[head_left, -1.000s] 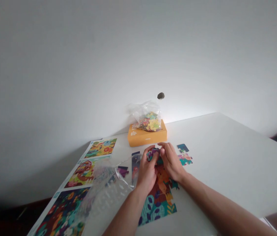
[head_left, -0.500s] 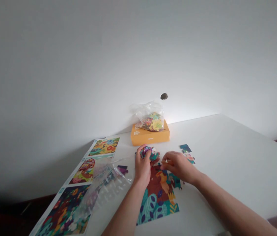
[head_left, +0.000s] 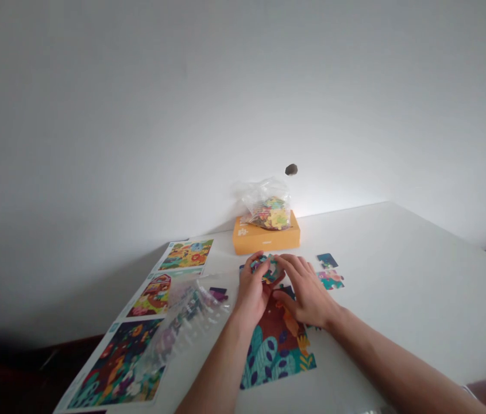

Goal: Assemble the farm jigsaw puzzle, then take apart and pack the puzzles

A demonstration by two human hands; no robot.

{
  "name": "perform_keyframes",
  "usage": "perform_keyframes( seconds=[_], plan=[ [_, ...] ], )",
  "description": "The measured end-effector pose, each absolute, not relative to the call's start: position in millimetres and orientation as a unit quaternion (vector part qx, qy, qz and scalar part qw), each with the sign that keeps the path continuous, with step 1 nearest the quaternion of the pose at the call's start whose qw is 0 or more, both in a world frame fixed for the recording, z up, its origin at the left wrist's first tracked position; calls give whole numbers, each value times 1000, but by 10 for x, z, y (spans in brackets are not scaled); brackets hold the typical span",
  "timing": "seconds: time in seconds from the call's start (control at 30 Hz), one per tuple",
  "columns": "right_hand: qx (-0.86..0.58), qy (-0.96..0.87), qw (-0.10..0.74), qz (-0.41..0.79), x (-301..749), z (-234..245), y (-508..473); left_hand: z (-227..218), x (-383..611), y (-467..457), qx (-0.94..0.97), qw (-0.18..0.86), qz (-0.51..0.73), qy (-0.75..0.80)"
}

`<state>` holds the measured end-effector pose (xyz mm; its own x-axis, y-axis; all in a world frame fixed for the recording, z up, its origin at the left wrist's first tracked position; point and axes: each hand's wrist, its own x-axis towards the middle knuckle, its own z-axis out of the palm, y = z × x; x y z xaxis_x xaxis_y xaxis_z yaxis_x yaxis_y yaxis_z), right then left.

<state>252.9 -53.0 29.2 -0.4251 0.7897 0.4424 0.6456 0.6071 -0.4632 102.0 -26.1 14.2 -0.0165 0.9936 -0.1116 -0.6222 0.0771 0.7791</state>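
Observation:
My left hand (head_left: 249, 293) is closed around a small stack of jigsaw puzzle pieces (head_left: 270, 268), its thumb on top. My right hand (head_left: 309, 292) reaches over from the right, with its fingertips at the edge of that stack and its thumb spread away from the fingers. Below both hands lies a partly joined jigsaw puzzle (head_left: 269, 359) showing teal leaves, a brown ground and an orange animal. The right hand covers part of its upper right side. Two loose-looking parts, a dark blue piece (head_left: 328, 260) and a pink and teal piece (head_left: 331, 280), rest right of the hand.
An orange box (head_left: 266, 244) stands by the wall, bearing a clear bag of pieces (head_left: 271, 213). At left, a printed picture sheet (head_left: 118, 356) lies partly under a crumpled clear plastic bag (head_left: 182, 322). A purple piece (head_left: 219, 294) sits beside that bag.
My right hand has moved left and up to the stack in my left hand, and its fingers have spread. The left hand still holds the stack.

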Motion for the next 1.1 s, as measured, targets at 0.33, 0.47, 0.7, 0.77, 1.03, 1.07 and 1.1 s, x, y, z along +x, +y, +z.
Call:
perform_keyframes(
  seconds=[0.33,0.47,0.7,0.77,1.03,1.07,1.1],
  plan=[
    [-457,-871,133,119,2605,193,-540,14,988,-141,231,525,709,410],
    [-461,-869,131,120,2591,197,-500,-42,1042,-137,259,479,721,430],
    [-468,-859,124,169,2589,258,-533,-111,1039,-94,272,458,714,455],
    [-469,-853,111,201,2596,260,-537,-139,1038,-82,289,454,709,456],
    [-469,-829,155,261,2622,282,-493,-239,1017,-58,357,375,692,503],
    [-467,-822,166,280,2620,292,-494,-247,1013,-58,366,364,689,509],
    [-462,-814,178,303,2617,302,-496,-253,1009,-58,374,354,687,513]
  ],
)
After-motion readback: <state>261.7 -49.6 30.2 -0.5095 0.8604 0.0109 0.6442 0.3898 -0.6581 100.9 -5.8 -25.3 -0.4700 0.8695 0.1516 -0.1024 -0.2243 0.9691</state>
